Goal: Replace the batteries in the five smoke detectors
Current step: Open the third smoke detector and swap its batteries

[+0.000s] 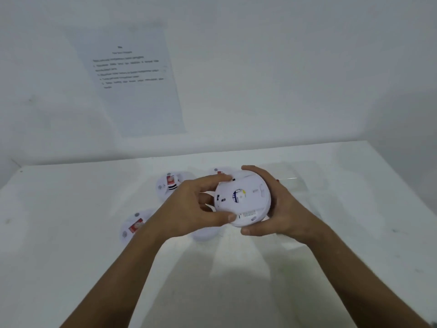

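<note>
Both my hands hold a round white smoke detector [246, 200] above the table, its back side with a blue-yellow mark and a printed label facing me. My left hand [196, 204] grips its left rim with thumb and fingers. My right hand [281, 207] cups its right rim. Other white detectors lie on the table: one with a red label [169, 185] behind my left hand, one [132, 227] lower left, one [218, 172] partly hidden behind the held unit, and a white one [205, 234] under my left wrist.
The white table [71, 233] meets a white wall at the back. A printed paper sheet [132, 79] hangs on that wall. A clear plastic box [293, 183] sits faintly behind my right hand. The table's right edge runs at the far right.
</note>
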The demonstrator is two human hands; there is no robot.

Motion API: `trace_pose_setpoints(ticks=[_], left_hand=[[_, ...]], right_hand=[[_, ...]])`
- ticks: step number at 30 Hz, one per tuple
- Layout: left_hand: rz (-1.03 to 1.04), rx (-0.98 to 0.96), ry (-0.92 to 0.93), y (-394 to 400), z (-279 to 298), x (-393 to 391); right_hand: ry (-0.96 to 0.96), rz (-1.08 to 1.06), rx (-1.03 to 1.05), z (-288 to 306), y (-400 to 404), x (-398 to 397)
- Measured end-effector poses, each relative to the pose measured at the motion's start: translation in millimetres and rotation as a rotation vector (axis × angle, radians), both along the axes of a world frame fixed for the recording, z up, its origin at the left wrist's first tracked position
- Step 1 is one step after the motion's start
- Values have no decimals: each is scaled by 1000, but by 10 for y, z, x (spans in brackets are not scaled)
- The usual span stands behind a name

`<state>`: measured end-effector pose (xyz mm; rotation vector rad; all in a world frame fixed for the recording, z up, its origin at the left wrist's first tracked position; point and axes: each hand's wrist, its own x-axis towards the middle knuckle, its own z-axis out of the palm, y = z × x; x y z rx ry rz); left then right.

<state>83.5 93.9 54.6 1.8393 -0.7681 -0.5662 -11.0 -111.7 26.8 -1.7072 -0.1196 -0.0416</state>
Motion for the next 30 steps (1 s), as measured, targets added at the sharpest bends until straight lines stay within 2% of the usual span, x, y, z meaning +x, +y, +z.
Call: trace_pose_setpoints(ticks=[6,12,18,24,27,30], left_hand=[[18,104,-157,-278,-22,-216],[-9,174,-258,-476,-63,-340],[52,159,-295,-652,-181,-460],[34,179,-370,-752,-264,-552],[30,246,-429,-763,-260,-553],[-2,382,-564,-793,-246,-576]], right_hand=[[22,-35,-227,-172,-314,-209],[-28,-26,-182,-294,-443,-339],[-86,-148,-145,-411,-531,-422],[-78,-137,-176,-446,-703,-445],[-78,-126,-202,-445,-725,-465],[-114,-92,-226,-435,-715,-473]])
